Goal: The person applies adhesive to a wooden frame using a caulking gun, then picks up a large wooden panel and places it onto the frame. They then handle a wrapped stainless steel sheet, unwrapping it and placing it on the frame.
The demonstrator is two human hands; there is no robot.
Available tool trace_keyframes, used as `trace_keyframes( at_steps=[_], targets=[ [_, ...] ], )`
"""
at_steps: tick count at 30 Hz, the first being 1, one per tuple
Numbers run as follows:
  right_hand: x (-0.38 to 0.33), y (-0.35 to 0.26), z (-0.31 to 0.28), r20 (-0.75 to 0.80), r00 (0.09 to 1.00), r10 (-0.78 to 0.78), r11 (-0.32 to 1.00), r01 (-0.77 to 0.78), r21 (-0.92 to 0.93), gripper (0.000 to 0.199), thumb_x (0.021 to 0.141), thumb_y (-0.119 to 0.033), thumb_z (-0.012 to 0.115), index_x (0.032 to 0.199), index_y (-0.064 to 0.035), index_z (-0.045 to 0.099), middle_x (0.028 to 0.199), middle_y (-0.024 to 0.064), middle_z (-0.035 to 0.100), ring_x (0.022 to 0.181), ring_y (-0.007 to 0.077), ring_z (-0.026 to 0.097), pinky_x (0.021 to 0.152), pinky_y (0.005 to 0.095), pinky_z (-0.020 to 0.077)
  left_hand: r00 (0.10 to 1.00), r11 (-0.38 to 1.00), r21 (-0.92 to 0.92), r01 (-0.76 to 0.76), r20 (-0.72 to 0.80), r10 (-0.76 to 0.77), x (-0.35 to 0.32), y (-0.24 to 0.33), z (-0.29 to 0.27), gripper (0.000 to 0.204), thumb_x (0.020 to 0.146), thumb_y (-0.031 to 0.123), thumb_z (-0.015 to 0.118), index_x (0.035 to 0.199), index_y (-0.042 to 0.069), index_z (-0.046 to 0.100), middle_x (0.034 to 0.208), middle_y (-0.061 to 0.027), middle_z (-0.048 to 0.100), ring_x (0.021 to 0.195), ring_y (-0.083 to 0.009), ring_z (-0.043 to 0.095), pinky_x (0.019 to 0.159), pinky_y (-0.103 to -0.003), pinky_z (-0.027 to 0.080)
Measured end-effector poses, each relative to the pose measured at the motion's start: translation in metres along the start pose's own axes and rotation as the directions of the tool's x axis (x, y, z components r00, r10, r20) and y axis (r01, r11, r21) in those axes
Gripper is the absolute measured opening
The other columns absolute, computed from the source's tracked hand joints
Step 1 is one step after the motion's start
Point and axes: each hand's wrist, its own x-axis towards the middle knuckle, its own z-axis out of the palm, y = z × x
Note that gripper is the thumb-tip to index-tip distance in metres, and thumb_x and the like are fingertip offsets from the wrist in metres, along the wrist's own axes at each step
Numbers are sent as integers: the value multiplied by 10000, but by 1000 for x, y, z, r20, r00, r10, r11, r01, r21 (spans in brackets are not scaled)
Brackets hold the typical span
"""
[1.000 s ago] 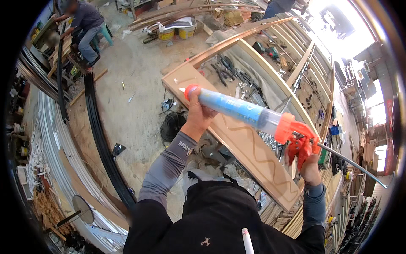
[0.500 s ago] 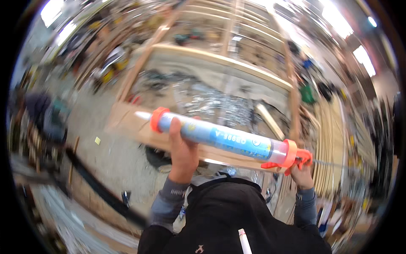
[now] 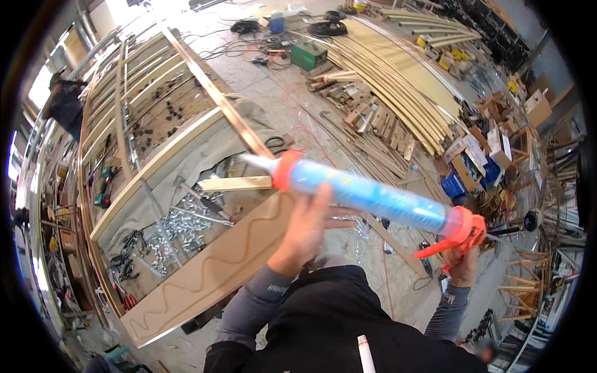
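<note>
A caulking gun with a clear blue-labelled barrel and orange ends slants across the front, its white nozzle pointing left. My right hand is closed round its orange handle and trigger at the right end. Near the nozzle end, my left hand steadies the barrel from below, thumb against its side; motion blurs the fingers. Left of that hand, a long brown board lies across the end of a wooden frame. A wavy bead runs along the board.
Loose metal fittings, a hammer, a short wood block and a green drill lie within the frame. Long wood strips and a green box are beyond. Another person stands far left. Cables cross the floor.
My view has swung to the right, so the frame now appears further left. The caulking gun stays in both hands and sits further right, away from the board.
</note>
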Motion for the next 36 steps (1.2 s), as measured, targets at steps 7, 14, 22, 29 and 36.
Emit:
trace_keyframes(
  at_steps=[7,14,22,29,36],
  targets=[
    [85,-54,-56,52,995,90,666,-21,-745,244,964,-176,784,1169,-65,713,908,38,711,827,142,667,736,294,526,928,733,653,-190,364,-84,32,-95,34,430,1099,275,641,1400,-22,564,1152,-114,714,1076,-202,711,965,-343,555],
    [202,214,-34,367,837,406,272,273,-923,246,983,-297,724,1123,-98,762,966,228,755,885,404,739,765,490,570,836,780,461,424,-531,-141,-77,-190,-80,390,1071,317,665,1322,21,619,841,-60,719,775,-163,704,673,-319,545],
    [200,514,-13,506,558,657,233,488,-841,205,982,-270,670,1090,-102,713,994,242,747,948,463,714,797,564,555,-128,964,-92,-249,-984,-127,-258,-307,-63,355,1087,327,600,1286,33,603,736,-69,590,716,-252,673,745,-450,615],
    [205,627,-18,459,479,748,60,640,-766,300,997,-272,623,1198,-65,705,1174,245,726,1000,414,713,857,508,584,-336,816,-355,-456,-780,-527,-326,-498,43,341,1057,342,650,1243,68,568,764,-96,662,694,-268,697,695,-430,614],
    [277,729,-83,719,74,691,605,485,-631,349,966,-199,639,1301,-107,679,1262,134,716,1137,295,676,991,454,527,-251,472,-397,-787,-492,-834,-279,-686,230,372,1044,328,615,1295,60,558,816,-101,659,783,-278,706,785,-468,627]
  ],
)
